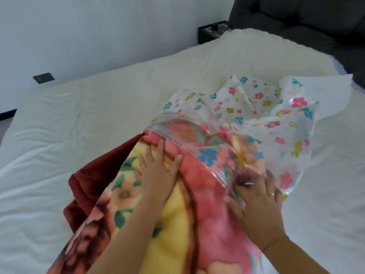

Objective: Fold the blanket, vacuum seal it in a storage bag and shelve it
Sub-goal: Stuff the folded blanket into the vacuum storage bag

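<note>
White bed [79, 135] fills the view; folded blanket [177, 204] at 6 o'clock sits partly inside the bag [276, 135]. Left hand [158, 175] presses flat; right hand [258, 202] grips the bag mouth. Sealing and shelving remain.

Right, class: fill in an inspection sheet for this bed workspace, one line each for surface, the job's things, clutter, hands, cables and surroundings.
Surface: bed with a wrinkled cream sheet.
Job's things: floral blanket, its far end inside the mouth of the flower-print storage bag; most still outside.
Clutter: nothing seen.
Hands: left hand flat on the blanket; right hand gripping the bag's edge at the blanket.
Cables: nothing seen.
Surroundings: white wall, dark headboard, black bedside table.
</note>
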